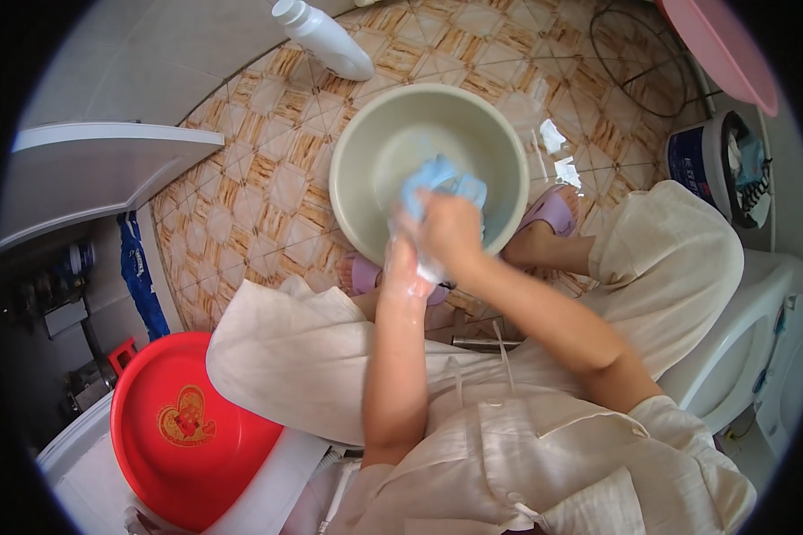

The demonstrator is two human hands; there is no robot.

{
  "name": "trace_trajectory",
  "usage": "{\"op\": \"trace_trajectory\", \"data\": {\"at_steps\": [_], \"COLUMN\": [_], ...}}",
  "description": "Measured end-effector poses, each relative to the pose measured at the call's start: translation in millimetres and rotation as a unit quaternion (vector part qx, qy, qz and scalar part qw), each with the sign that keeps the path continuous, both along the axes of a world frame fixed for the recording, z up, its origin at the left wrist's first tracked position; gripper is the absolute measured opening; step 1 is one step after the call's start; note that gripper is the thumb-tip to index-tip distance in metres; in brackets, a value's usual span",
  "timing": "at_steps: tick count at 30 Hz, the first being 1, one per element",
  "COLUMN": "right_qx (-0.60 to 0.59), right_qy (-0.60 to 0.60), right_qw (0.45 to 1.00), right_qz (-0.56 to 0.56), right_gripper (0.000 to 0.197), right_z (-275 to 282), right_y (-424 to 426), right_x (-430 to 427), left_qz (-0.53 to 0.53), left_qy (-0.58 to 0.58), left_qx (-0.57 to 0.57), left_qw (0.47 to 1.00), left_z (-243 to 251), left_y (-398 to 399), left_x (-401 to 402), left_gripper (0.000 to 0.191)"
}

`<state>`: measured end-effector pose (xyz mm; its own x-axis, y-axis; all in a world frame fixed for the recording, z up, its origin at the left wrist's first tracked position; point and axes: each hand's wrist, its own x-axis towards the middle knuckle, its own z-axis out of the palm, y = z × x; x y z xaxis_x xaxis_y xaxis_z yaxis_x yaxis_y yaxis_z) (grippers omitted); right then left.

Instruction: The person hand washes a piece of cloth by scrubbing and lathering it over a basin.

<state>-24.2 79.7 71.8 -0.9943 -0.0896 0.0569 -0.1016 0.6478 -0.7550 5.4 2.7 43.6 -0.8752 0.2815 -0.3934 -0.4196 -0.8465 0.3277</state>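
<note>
A wet light-blue cloth (441, 180) is bunched up above a round cream plastic basin (361, 134) on the floor. My right hand (452, 231) is closed around the cloth, its fingers blurred. Close beside it, my left hand (405, 257) grips the lower part of the same cloth, with white suds on the palm and wrist. The two hands meet over the near rim of the basin. Part of the cloth hangs down inside, and a bluish patch shows on the basin's bottom.
A white plastic bottle (328, 43) stands beyond the basin. Nearby are a red basin (227, 468) at left, a toilet (729, 354) at right, a bucket holding rubbish (699, 160), a pink basin (723, 47) and a wire rack (636, 60). The tiled floor (261, 194) has shiny patches.
</note>
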Motion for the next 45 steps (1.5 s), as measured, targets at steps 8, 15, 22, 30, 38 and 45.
{"op": "trace_trajectory", "data": {"at_steps": [8,15,22,30,38,45], "right_qx": [0.018,-0.138,-0.484,-0.584,-0.666,-0.67], "right_qy": [-0.208,-0.187,-0.33,-0.323,-0.359,-0.375], "right_qw": [0.977,0.919,0.774,0.729,0.637,0.622], "right_qz": [0.033,0.318,0.241,0.153,0.147,0.151], "right_gripper": [0.051,0.065,0.04,0.036,0.029,0.027], "right_z": [-40,-21,20,56,90,107], "right_y": [87,87,96,90,72,62], "right_x": [-80,-70,-68,-68,-62,-65], "left_qz": [-0.011,0.032,0.007,-0.129,-0.134,-0.061], "left_qy": [-0.138,0.024,0.123,0.032,0.044,0.009], "left_qx": [-0.185,-0.233,-0.156,-0.439,-0.471,-0.541], "left_qw": [0.973,0.972,0.98,0.888,0.871,0.839], "left_z": [85,117,150,139,86,42], "left_y": [-9,-52,-103,-132,-128,-81], "left_x": [-27,-36,-37,-44,-65,-32], "left_gripper": [0.03,0.032,0.052,0.046,0.023,0.029]}}
